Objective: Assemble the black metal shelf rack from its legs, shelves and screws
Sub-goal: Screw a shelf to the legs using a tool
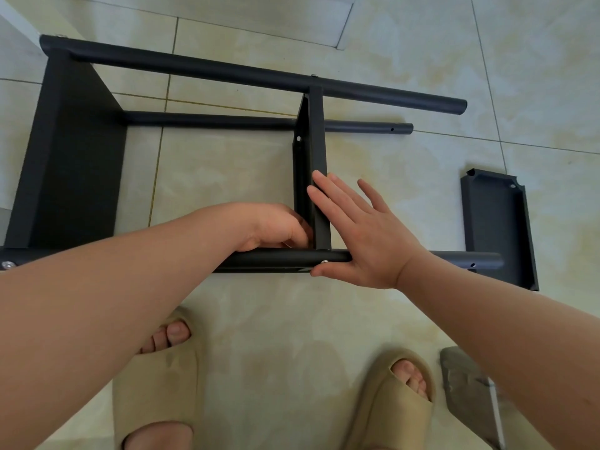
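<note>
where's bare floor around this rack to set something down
Bare tile lies inside the frame between the left shelf and middle shelf, between the middle shelf and the loose shelf, and between the near leg and the slippers. It is crowded at the middle shelf's near corner, where left hand and right hand meet.

This looks like a room in a home: glossy cream floor tiles [406, 53] with thin grout lines, a person standing in soft beige slippers [383, 414] with bare toes, and a half-built black rack [74, 151] lying on its side on the floor.
</note>
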`<move>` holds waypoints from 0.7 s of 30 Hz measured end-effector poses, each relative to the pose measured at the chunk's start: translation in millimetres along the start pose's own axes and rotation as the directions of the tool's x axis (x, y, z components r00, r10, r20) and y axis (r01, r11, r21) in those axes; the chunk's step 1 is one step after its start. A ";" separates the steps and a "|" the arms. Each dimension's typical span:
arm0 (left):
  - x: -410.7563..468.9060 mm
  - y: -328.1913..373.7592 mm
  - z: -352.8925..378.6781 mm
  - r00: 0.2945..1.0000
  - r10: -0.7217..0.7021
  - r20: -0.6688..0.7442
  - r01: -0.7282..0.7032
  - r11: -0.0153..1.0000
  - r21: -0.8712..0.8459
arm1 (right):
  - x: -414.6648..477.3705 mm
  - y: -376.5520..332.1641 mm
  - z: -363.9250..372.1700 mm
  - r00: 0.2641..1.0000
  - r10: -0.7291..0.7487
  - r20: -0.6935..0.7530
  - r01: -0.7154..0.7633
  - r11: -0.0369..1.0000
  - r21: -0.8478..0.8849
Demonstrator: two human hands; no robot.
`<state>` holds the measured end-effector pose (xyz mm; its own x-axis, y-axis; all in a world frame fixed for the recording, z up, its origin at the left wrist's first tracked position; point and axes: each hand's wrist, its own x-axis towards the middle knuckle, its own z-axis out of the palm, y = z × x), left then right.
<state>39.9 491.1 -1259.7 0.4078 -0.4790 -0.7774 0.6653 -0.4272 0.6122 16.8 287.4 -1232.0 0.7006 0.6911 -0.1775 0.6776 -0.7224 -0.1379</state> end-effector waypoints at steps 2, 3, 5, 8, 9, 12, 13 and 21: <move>-1.3 0.9 0.6 1.000 -0.005 0.031 0.006 0.999 -0.043 | -0.2 0.1 0.0 1.000 0.000 -0.006 0.000 1.000 0.003; -1.7 0.9 0.4 0.998 -0.001 0.059 0.007 0.996 -0.094 | -0.2 0.2 -0.1 1.000 0.000 -0.007 0.000 1.000 0.004; -1.9 0.0 -0.5 0.994 0.017 0.104 0.003 0.983 -0.185 | 0.0 0.2 0.1 1.000 -0.001 -0.008 0.001 1.000 0.006; -2.4 -0.3 -1.3 0.994 0.043 0.102 -0.023 0.982 -0.190 | 0.0 0.3 0.3 1.000 -0.002 0.002 0.002 1.000 0.003; -2.5 -0.1 -1.1 0.995 0.048 0.086 -0.033 0.986 -0.164 | 0.0 0.5 0.2 1.000 -0.001 0.003 0.001 1.000 0.002; -2.4 0.0 -0.1 0.999 0.025 0.036 -0.023 0.997 -0.070 | 0.0 0.7 0.0 1.000 0.002 0.005 -0.002 1.000 -0.002; -2.0 0.1 0.2 1.000 0.017 0.026 -0.016 0.998 -0.059 | 0.1 0.6 -0.1 1.000 0.002 0.005 -0.002 1.000 -0.001; -0.3 -1.3 -0.9 0.999 0.004 0.034 -0.001 0.995 -0.095 | -0.1 -0.1 -0.2 1.000 0.003 0.003 -0.003 1.000 0.000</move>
<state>39.4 492.5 -1260.3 0.3888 -0.5065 -0.7696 0.7213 -0.3523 0.5963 16.8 287.3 -1231.7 0.7016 0.6892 -0.1810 0.6759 -0.7241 -0.1372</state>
